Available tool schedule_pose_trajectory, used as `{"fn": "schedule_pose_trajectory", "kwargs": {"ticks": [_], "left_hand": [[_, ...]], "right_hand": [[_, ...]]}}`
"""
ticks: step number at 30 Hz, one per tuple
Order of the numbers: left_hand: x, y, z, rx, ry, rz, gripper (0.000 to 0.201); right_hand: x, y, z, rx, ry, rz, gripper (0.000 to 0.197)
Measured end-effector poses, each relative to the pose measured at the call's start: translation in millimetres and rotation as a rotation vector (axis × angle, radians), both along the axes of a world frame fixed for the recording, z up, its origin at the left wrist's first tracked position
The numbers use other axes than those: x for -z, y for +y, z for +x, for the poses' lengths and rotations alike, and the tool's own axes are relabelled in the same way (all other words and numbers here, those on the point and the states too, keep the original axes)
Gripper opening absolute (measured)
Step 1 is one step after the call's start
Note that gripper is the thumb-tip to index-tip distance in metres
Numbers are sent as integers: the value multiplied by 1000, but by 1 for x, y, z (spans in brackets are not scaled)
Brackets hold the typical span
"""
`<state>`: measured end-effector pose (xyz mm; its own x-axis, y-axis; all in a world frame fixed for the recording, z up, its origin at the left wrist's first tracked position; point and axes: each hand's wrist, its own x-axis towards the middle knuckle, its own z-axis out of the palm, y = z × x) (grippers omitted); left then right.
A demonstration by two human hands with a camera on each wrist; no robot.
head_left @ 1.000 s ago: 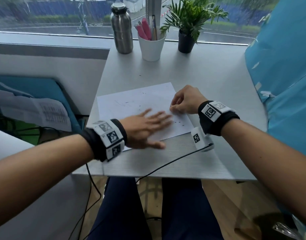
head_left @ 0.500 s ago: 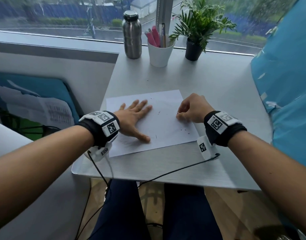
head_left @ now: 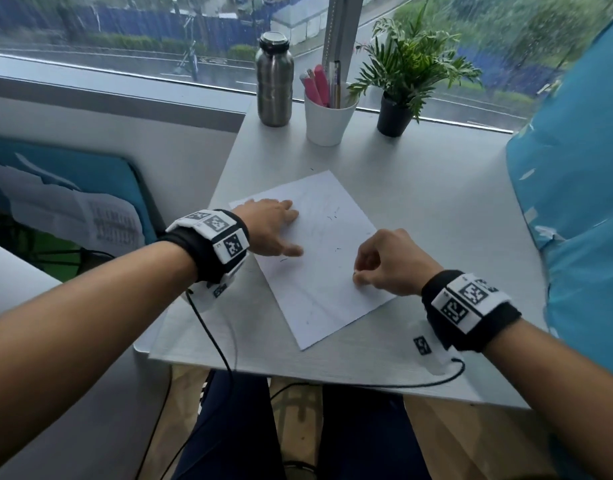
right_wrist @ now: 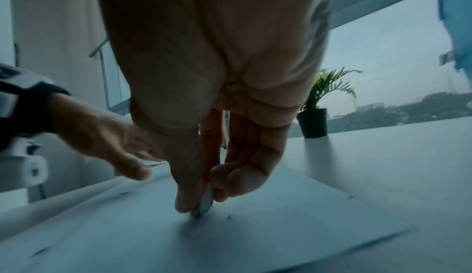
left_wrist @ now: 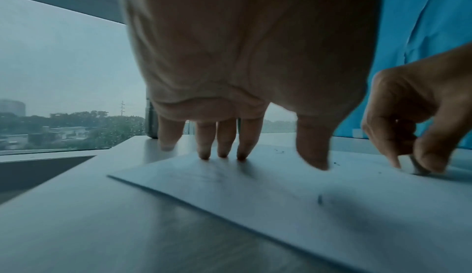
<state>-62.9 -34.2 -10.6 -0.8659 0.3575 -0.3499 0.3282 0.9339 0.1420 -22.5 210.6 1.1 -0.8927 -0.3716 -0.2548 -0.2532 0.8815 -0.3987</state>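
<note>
The flat white paper sheet (head_left: pixel 327 299) lies near the near-left corner of the counter (head_left: pixel 436 202), long axis far-left to near-right. The left hand (head_left: pixel 270 226) presses it, fingers straight. The right hand (head_left: pixel 388 265) pinches a small grey eraser (right_wrist: pixel 204 204) against it.

Back edge of the grey worktop (head_left: pixel 419 188) has three things lined up along the window (head_left: pixel 125 26). A brushed steel bottle (head_left: pixel 274 84) with a dark cap is on the left. A white cup (head_left: pixel 327 123) sits in the middle, stuffed with pink markers (head_left: pixel 319 86) and a couple of pens. On the right there's a small leafy plant (head_left: pixel 405 64) in a black pot (head_left: pixel 393 117). All are upright, close together but not touching. Outside it's a wet road with a blue fence and greenery. A big blue sheet (head_left: pixel 575 168) covers the right side, with bits of tape on it. Down on the left some printed pages (head_left: pixel 90 220) lie on a blue pad (head_left: pixel 118 178). Wood floor (head_left: pixel 298 403) shows under the worktop.
</note>
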Motion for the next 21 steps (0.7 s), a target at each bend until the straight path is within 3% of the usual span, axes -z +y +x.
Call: {"fn": "schedule_pose_trajectory", "kwargs": {"ticks": [3,7,16,21], "left_hand": [[4,12,0,-8,-85,37,116],[10,17,0,4,-126,50,133],[13,20,-7,104,-205,25,131],[14,23,-13,109,-231,-47,136]], "right_hand": [[-1,-9,8,-61,-35,17,2],[-7,-25,-19,-28,57,-52,4],[4,-38,-61,85,181,-92,8],[11,-49,-24,-94,46,-142,4]]}}
